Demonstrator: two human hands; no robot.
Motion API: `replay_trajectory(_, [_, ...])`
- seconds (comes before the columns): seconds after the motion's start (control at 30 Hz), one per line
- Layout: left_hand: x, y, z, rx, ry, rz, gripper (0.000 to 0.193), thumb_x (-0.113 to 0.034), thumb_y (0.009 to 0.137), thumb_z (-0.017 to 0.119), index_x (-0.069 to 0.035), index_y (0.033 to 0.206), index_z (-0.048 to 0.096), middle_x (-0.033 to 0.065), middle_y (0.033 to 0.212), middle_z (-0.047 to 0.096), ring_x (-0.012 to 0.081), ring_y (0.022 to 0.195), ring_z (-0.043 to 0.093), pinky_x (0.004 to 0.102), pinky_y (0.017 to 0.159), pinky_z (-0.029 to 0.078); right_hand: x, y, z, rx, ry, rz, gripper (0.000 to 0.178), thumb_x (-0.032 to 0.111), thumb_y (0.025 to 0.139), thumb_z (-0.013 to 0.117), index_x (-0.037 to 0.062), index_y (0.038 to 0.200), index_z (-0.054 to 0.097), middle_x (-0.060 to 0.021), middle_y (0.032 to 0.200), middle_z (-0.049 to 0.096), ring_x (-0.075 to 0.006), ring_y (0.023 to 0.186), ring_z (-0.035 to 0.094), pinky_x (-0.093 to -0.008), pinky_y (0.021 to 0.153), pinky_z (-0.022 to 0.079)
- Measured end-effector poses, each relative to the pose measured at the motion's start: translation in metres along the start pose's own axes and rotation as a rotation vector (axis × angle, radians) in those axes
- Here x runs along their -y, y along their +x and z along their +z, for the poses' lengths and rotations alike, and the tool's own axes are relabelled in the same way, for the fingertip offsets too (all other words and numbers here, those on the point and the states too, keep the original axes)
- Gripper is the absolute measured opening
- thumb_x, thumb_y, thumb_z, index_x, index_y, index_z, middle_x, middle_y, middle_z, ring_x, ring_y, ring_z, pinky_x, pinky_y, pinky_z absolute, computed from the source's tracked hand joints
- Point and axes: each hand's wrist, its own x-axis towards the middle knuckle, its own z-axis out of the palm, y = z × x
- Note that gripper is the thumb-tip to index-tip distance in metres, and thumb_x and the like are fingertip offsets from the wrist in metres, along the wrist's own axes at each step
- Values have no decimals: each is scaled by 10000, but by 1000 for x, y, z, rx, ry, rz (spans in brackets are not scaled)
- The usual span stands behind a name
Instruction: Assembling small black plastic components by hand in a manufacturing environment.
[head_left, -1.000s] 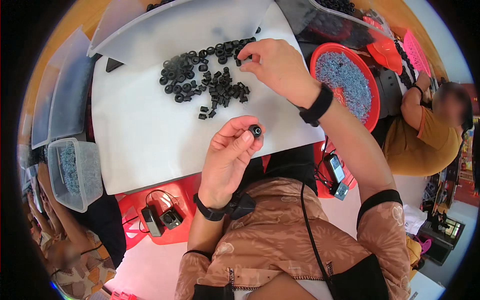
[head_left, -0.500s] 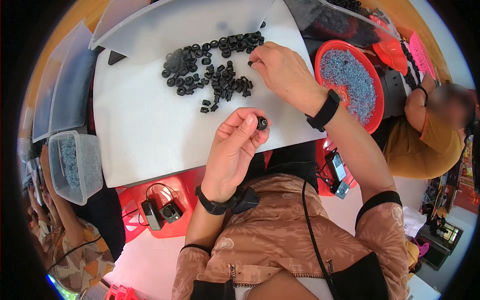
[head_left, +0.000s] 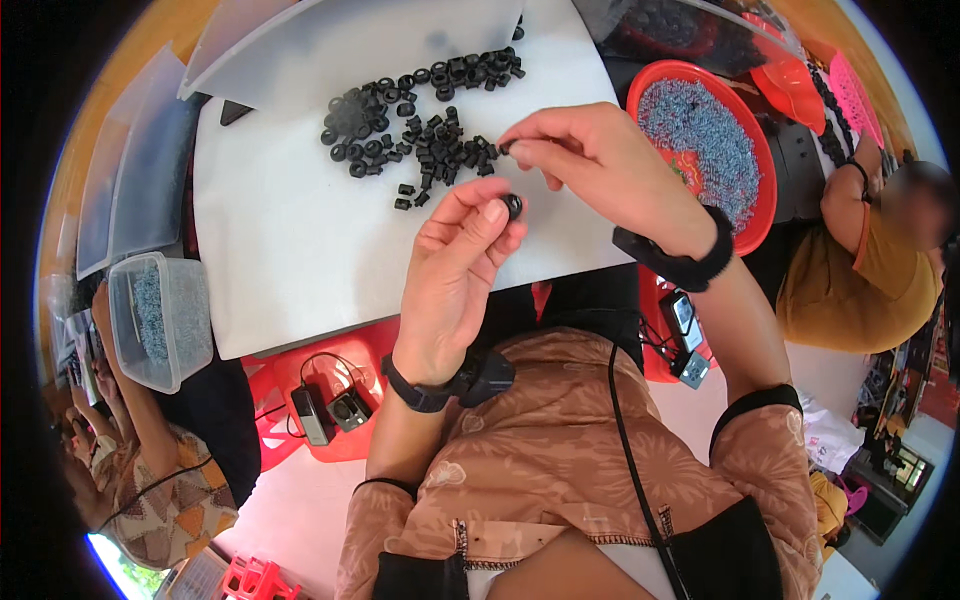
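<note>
White board-like tabletop (head_left: 290, 270) spreads beyond both hands, with a big translucent bin (head_left: 360, 55) across its far side, the inside hidden from me. To the right of the right hand, a red basin (head_left: 767, 200) holds loose bluish-silver bits (head_left: 712, 140) (a patch of its red floor peeks through). Well left of the left hand, a clear tub (head_left: 190, 325) holds similar bits. Black parts (head_left: 430, 150) lie heaped just beyond the left hand (head_left: 452, 265), whose thumb and fingers pinch a rounded black piece (head_left: 514, 206); the right hand (head_left: 605, 165) pinches a smaller dark piece (head_left: 507, 147).
</note>
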Motion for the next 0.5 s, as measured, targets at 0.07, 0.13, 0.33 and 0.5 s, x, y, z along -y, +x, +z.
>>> replay_trajectory(0.07, [2, 2, 3, -60, 118, 96, 205, -83, 898, 624, -12, 1090, 611, 47, 935, 640, 134, 823, 625, 251, 802, 493, 8, -13, -4, 20, 33, 34, 198, 121, 840, 606, -21, 958, 681, -121, 713, 653, -143, 598, 575, -269, 572, 455])
replay_trajectory(0.13, [5, 4, 4, -64, 140, 109, 208, -66, 892, 627, -11, 1092, 613, 44, 931, 639, 139, 833, 628, 257, 806, 494, 9, -23, -9, 28, 63, 59, 194, 113, 828, 617, -30, 945, 679, -104, 693, 643, -119, 584, 552, -252, 561, 449])
replay_trajectory(0.33, [12, 7, 6, -53, 229, 169, 212, -34, 883, 625, -11, 1094, 618, 40, 922, 634, 147, 853, 632, 265, 804, 498, 7, -35, -12, 15, 92, -4, 199, 120, 802, 618, -46, 895, 674, -142, 687, 650, -153, 603, 613, -273, 576, 477])
replay_trajectory(0.5, [14, 8, 8, -61, 386, 261, 224, -28, 877, 630, -2, 1099, 615, 47, 922, 637, 140, 844, 636, 256, 789, 501, 8, -35, -12, 35, 97, 47, 214, 131, 773, 615, -53, 867, 673, -154, 671, 649, -181, 586, 631, -283, 576, 493])
